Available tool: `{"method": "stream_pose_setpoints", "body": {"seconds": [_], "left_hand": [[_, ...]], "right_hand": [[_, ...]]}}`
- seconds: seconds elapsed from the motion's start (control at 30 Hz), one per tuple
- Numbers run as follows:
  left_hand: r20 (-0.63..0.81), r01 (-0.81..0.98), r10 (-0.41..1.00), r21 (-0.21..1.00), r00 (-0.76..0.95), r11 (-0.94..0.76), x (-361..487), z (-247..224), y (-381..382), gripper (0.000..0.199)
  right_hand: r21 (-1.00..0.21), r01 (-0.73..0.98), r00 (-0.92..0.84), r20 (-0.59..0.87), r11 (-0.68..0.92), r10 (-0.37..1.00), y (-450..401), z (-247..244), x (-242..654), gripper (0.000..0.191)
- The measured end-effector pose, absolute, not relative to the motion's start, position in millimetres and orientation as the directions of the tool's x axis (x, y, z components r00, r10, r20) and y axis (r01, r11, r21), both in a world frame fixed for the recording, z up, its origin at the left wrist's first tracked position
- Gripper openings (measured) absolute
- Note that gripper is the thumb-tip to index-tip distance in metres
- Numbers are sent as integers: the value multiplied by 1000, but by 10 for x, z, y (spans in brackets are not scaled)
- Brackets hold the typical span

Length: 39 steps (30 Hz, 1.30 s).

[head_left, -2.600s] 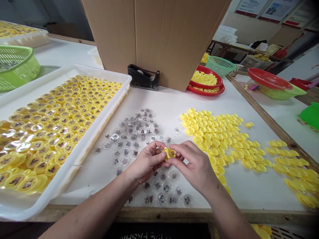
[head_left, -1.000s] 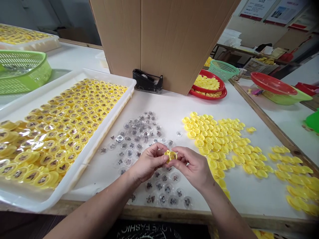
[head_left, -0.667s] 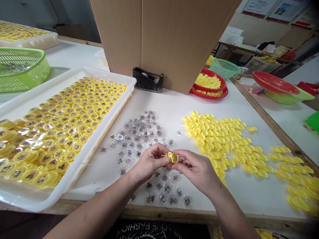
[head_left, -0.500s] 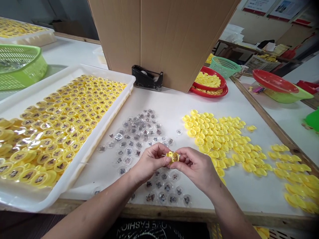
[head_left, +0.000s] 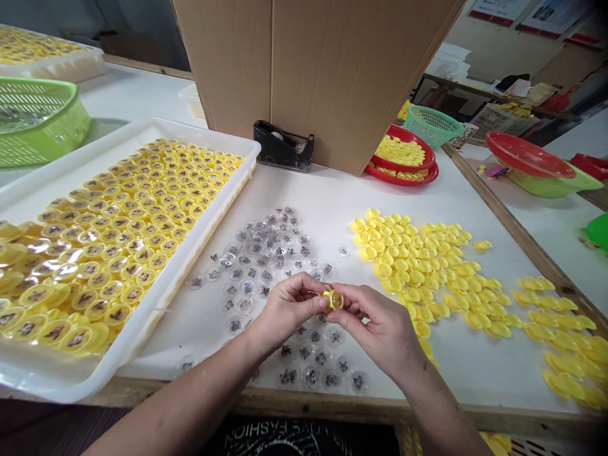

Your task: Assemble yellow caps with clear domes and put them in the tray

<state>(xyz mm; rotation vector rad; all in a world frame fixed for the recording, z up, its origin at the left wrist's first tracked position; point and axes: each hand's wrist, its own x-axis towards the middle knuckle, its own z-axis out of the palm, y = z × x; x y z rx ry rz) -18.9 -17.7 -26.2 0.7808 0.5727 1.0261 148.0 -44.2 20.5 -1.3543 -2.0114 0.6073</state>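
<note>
A small yellow piece with a picture on its round face [head_left: 335,300] is between my two hands, above the near middle of the table. My left hand [head_left: 294,304] pinches it from the left. On its right side, the thumb and fingers of my right hand [head_left: 373,313] close on it. Clear round discs with small pictures [head_left: 311,378] lie beneath and around my hands. Loose yellow pieces [head_left: 413,253] spread over the table to the right. At the left, a white tray [head_left: 209,234] holds rows of yellow pieces with pictures.
A black tape dispenser [head_left: 283,147] stands before a large cardboard box [head_left: 313,76]. Red plates [head_left: 403,179] of yellow pieces are at the back right, near a green basket [head_left: 433,128]. Another green basket [head_left: 66,123] is at the far left. A wooden edge [head_left: 361,405] runs along the front.
The yellow piece has turned slightly between my fingers, and my right hand's fingers have shifted a little around it. The whole view has moved slightly.
</note>
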Motion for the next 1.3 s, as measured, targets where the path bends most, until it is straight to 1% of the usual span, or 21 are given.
{"method": "stream_pose_setpoints", "body": {"seconds": [0.13,0.27,0.37,0.5,0.57,0.63,0.73,0.83,0.9,0.93,0.97,1.03,1.1,1.17,1.3], "left_hand": [[-79,-511,906,803,415,305,-183,-235,-181,18],[-17,-504,910,828,414,244,-191,-187,-194,15],[40,-510,906,836,421,201,-195,-148,-212,12],[65,-517,902,836,428,185,-189,-121,-225,11],[80,-524,901,834,426,173,-190,-120,-228,10],[86,-528,898,832,431,174,-196,-120,-233,9],[57,-523,889,825,455,215,-209,-117,-247,11],[5,-492,882,832,471,257,-204,-112,-262,22],[-30,-470,894,843,447,263,-190,-108,-263,32],[-44,-466,897,843,440,269,-183,-105,-261,36],[-53,-465,895,840,442,279,-178,-102,-258,37],[-47,-463,881,837,471,292,-179,-96,-249,38],[-21,-438,873,859,487,265,-190,-94,-243,38],[9,-394,874,895,486,209,-203,-105,-244,37],[44,-322,895,940,445,114,-205,-156,-261,31]], "right_hand": [[-647,672,-266,244,361,932,-464,222,1478,34],[-616,706,-234,263,349,936,-482,244,1445,31],[-638,697,-216,249,328,944,-498,270,1432,30],[-692,662,-187,218,287,958,-520,306,1428,30],[-693,664,-177,221,283,959,-523,315,1425,30],[-659,689,-184,245,302,952,-521,311,1418,30],[-551,743,-219,336,379,916,-509,263,1393,28],[-433,792,-241,426,430,872,-499,180,1346,23],[-419,803,-226,445,425,866,-496,140,1316,22],[-449,791,-213,434,416,875,-495,131,1309,22],[-506,766,-199,402,397,894,-495,130,1309,22],[-661,678,-173,284,323,943,-494,141,1334,25],[-782,580,-155,166,226,974,-491,147,1384,32],[-848,500,-132,125,175,983,-483,132,1437,34],[-912,378,-120,124,161,985,-458,55,1481,23]]}}
